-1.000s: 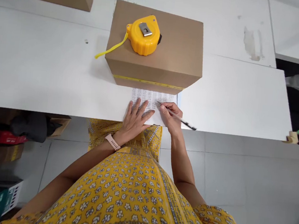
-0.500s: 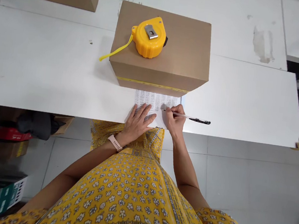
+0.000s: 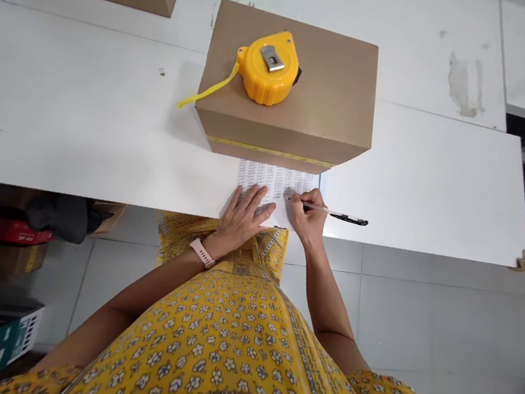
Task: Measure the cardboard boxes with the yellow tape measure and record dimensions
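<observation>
Pen (image 3: 336,214): likely light, stiff. We clamp right hand (image 3: 306,218) fingers just behind its tip; left hand (image 3: 241,217) fingers spread flat on sheet (image 3: 276,178).

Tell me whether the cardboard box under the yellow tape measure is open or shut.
Shut. The cardboard box shows a flat, closed top with no raised flaps, and the tape measure rests on it.

printed sheet (image 3: 276,179) on the tabletop (image 3: 86,120), below the cardboard box (image 3: 293,93): rows of fine print, too small to read; no other legible text.
</observation>
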Demonstrator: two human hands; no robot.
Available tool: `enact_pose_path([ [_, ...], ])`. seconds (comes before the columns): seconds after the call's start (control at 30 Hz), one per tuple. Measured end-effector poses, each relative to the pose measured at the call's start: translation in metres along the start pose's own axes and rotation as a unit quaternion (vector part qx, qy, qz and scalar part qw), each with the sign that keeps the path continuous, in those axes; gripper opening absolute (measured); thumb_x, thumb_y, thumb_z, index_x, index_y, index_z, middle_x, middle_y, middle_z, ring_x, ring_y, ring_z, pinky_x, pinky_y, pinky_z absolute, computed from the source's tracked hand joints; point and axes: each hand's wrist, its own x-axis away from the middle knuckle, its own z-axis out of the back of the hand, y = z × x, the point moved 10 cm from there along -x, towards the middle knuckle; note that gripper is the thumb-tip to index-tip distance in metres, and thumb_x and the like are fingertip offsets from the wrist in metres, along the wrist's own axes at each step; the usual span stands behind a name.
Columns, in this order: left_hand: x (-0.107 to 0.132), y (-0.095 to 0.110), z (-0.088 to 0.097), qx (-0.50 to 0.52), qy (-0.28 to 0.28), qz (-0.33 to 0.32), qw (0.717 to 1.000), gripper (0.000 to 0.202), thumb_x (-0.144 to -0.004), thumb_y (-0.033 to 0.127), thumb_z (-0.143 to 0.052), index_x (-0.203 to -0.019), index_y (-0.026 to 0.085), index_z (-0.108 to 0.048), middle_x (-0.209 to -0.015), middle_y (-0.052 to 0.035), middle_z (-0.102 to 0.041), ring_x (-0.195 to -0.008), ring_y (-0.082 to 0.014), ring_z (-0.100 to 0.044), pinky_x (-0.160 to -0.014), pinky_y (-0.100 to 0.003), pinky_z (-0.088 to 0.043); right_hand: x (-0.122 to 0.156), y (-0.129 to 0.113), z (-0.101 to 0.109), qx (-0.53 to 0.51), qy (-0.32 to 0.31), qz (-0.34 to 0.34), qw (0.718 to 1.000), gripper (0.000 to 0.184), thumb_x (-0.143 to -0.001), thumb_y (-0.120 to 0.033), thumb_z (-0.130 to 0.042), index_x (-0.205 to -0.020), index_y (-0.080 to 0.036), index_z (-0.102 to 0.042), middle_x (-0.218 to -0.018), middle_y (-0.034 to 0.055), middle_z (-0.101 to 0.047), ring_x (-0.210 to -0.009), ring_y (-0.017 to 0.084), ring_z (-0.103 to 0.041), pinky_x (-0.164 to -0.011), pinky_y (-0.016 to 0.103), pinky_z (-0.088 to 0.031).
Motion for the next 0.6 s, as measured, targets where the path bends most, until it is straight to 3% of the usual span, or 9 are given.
enact_pose_path([
  [0.6,0.0007,0.0005,-0.0016,-0.007,0.001,-0.002,1.000,0.062,-0.095,0.048,-0.071,-0.149,0.022,-0.053,-0.165,-0.0218,-0.042,-0.154,-0.0380,-0.040,-0.126,-0.063,-0.029,0.0011,-0.0023,-0.0023,0.003,-0.005,0.005,1.000,0.027,-0.083,-0.034,-0.067,-0.070,-0.025,-0.045,-0.055,-0.0078,-0.047,-0.054,0.011,-0.043,-0.054,0.027,-0.035],
])
